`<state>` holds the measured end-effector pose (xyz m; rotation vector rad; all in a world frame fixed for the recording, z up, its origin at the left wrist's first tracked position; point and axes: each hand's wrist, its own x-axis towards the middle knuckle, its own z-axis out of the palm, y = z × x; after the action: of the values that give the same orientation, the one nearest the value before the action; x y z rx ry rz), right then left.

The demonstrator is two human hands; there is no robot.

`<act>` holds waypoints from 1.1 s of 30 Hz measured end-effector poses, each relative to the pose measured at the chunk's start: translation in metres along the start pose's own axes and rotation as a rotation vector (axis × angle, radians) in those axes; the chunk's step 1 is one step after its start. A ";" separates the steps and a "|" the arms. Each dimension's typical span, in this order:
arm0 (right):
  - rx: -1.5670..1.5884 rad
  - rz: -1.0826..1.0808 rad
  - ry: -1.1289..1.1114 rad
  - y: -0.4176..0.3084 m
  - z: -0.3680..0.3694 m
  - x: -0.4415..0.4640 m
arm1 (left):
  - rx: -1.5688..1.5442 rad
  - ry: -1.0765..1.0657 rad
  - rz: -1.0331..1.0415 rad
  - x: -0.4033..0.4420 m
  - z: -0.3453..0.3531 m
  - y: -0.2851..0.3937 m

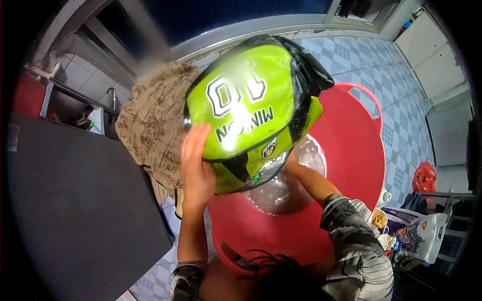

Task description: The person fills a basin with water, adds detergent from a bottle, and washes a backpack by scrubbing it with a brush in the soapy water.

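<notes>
A wet lime-green and black backpack [244, 93], printed with a "10" and lettering that appear upside down, is tilted over a big red tub [351, 145]. My left hand [197, 163] grips its left side, fingers pressed along the green front. From the right, my right hand [290, 164] reaches beneath the bag's lower edge; its fingers are hidden there. Whitish, sudsy water [281, 193] lies in the bottom of the tub under the bag.
A brown patterned cloth [155, 120] is heaped left of the tub. At the left is a dark flat surface [75, 210]. Blue checked tiles [401, 120] cover the floor. Bottles and bags, including a white printed bag [424, 238], stand at the right.
</notes>
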<state>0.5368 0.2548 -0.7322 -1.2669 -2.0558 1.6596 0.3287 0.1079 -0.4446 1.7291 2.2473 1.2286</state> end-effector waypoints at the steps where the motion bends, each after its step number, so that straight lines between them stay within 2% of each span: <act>1: 0.001 0.009 -0.006 -0.001 0.019 -0.012 | -0.027 0.002 0.026 0.000 0.001 -0.001; 4: -0.962 -0.499 0.181 -0.001 0.055 -0.053 | -0.024 0.008 0.037 0.000 0.002 -0.003; 6: -1.156 -0.218 -0.549 -0.034 0.055 -0.076 | -0.019 0.006 0.036 -0.001 0.002 -0.003; 8: -1.420 -0.550 -0.769 -0.034 0.065 -0.102 | -0.001 0.009 0.055 -0.002 0.002 -0.002; 9: -1.422 -0.551 -0.767 -0.023 0.076 -0.109 | -0.001 0.011 0.057 -0.002 0.002 -0.002; 11: -1.414 -0.580 -1.116 0.011 0.100 -0.107 | -0.004 0.001 0.024 -0.001 0.003 -0.001; 12: -1.359 -0.531 -1.185 0.011 0.099 -0.102 | -0.008 0.002 0.027 -0.001 0.004 -0.001; 13: -1.268 -0.461 -1.172 0.005 0.094 -0.092 | -0.011 0.013 0.032 -0.001 0.005 -0.002; 15: -1.131 -0.339 -1.009 -0.006 0.081 -0.067 | -0.015 0.017 0.032 -0.002 0.005 0.000; 20: -0.926 -0.098 -0.269 -0.019 0.036 0.005 | 0.008 0.015 0.016 0.000 0.003 0.000; 23: -0.900 0.075 -0.063 -0.003 -0.013 0.023 | 0.016 -0.001 -0.007 0.000 0.002 0.001; 25: -0.965 0.194 -0.084 0.013 -0.044 0.019 | 0.012 -0.005 -0.001 0.001 0.001 0.002; 27: -1.214 0.262 -0.271 0.051 -0.059 0.010 | 0.008 -0.003 -0.004 0.000 0.001 0.001; 28: -1.237 0.310 -0.282 0.040 -0.062 -0.006 | -0.001 0.004 0.016 0.000 0.002 -0.001; 31: -1.267 0.469 -0.426 0.037 -0.048 -0.054 | -0.011 0.018 0.046 -0.001 0.002 -0.003; 33: -1.123 0.638 -0.607 0.060 -0.023 -0.076 | -0.015 0.020 0.061 0.000 0.003 -0.002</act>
<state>0.6261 0.2157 -0.7511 -2.0661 -3.4906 1.0509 0.3282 0.1092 -0.4476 1.8002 2.2068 1.2766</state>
